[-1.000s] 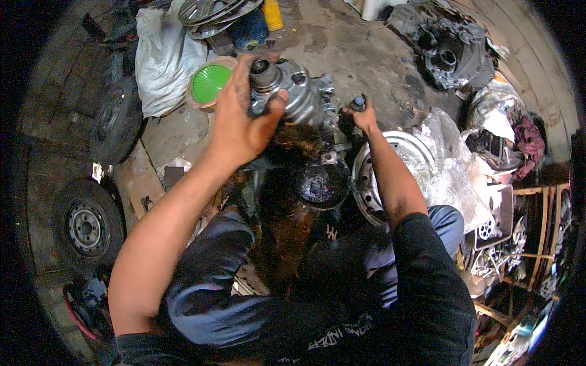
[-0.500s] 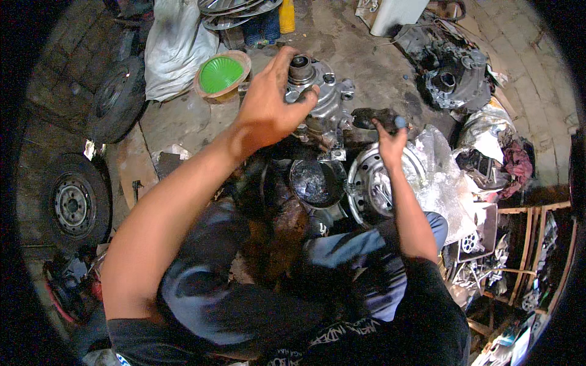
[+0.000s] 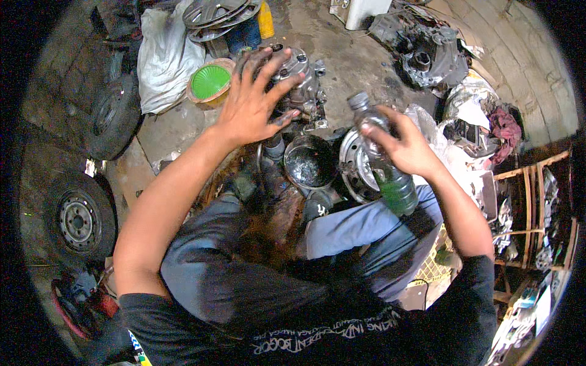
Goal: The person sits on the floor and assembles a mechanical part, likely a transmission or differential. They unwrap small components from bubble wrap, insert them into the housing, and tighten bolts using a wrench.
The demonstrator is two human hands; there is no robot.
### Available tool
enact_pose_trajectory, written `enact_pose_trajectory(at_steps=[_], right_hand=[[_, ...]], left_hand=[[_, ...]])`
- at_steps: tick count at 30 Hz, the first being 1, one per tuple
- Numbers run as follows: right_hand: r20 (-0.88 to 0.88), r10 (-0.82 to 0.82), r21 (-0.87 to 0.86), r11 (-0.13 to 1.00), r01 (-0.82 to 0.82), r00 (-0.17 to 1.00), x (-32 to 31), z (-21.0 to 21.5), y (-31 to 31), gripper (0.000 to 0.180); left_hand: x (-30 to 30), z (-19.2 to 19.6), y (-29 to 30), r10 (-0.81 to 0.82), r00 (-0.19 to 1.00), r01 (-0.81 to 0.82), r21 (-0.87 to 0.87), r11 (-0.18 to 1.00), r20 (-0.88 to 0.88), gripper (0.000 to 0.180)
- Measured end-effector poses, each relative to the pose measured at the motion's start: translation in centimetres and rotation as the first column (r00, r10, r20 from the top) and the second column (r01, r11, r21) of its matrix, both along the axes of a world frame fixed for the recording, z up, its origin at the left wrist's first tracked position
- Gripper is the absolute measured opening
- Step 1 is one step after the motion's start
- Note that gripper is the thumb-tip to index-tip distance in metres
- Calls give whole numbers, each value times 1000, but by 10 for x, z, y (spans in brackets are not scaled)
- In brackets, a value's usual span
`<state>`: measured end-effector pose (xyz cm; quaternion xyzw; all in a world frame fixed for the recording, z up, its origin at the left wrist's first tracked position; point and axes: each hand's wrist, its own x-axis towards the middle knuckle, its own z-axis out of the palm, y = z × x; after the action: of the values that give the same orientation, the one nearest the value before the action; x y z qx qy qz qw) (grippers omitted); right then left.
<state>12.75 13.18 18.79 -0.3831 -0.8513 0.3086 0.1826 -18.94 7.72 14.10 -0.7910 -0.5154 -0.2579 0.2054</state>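
My right hand (image 3: 408,149) clasps the plastic bottle (image 3: 383,161) beside the metal housing (image 3: 299,82); my left hand (image 3: 253,104), fingers spread and empty, hovers over the housing.

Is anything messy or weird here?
Yes. The left hand has black, greasy fingertips, spread over a grimy grey metal engine part. The right hand holds a clear plastic bottle of green liquid, tilted.
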Motion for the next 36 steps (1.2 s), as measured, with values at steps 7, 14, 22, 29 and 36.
enact_pose_trajectory(at_steps=[7,14,22,29,36], right_hand=[[440,50,337,917,-216,897,-14,9,0,51],[610,-3,536,737,-411,792,-21,21,9,43],[664,-59,610,619,-494,746,-27,29,11,33],[660,-81,609,641,-468,747,-28,31,10,31],[661,-92,608,647,-459,745,-20,25,15,27]], left_hand=[[-6,-5,-25,-34,973,7,-118,993,-228,54],[-8,3,-26,-46,958,15,-113,994,-282,51],[-4,6,-21,-60,957,27,-122,992,-284,54],[-3,3,-19,-24,957,-3,-91,996,-288,60],[-2,4,-19,-15,961,-11,-91,996,-277,57]])
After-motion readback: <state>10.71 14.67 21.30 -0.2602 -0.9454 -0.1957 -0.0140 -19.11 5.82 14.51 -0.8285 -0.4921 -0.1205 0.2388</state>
